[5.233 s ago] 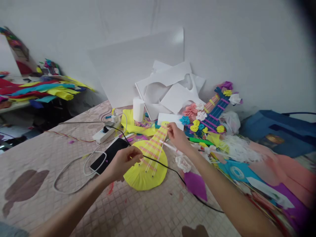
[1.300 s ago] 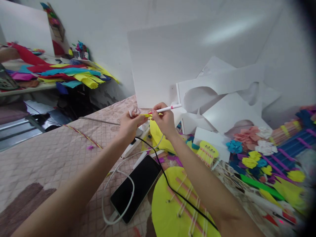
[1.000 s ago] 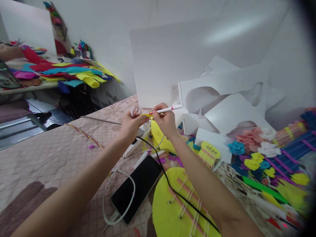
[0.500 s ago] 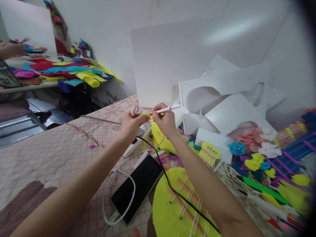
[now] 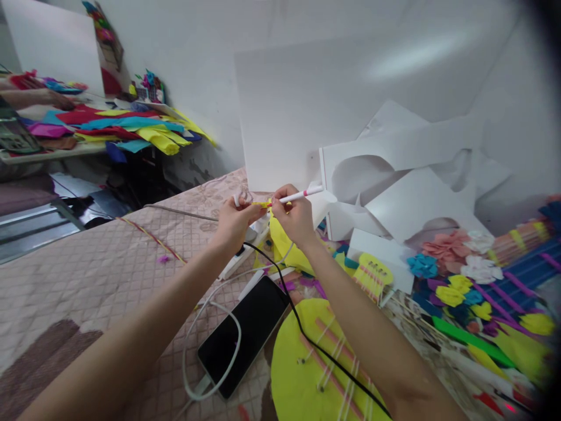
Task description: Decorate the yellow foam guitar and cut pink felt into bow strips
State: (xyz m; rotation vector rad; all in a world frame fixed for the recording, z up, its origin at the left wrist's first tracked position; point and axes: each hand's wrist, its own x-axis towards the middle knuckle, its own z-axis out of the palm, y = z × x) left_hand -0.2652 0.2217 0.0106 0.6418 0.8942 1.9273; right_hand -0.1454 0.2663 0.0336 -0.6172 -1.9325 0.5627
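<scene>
chg vs approx 5 s ago: hands now away from yellow guitar [image 5: 291, 377], on table [image 5: 144, 263] nr phone [image 5: 245, 336]. lt hand [image 5: 234, 223] pinches small yellow pc [image 5: 263, 204]; rt hand [image 5: 297, 219] grips white pen [image 5: 312, 190], tip at pc. work apparently shifted there.

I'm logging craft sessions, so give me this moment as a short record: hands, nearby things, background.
Left hand: pinching a small yellow piece
Right hand: gripping a white pen, inner end at the yellow piece
Guitar-shaped model: yellow, stringed, partly hidden by the right forearm
Phone: dark screen, white cable looping over it
Right side: paper flowers
Background: large white board; co-worker's hand over coloured paper
</scene>
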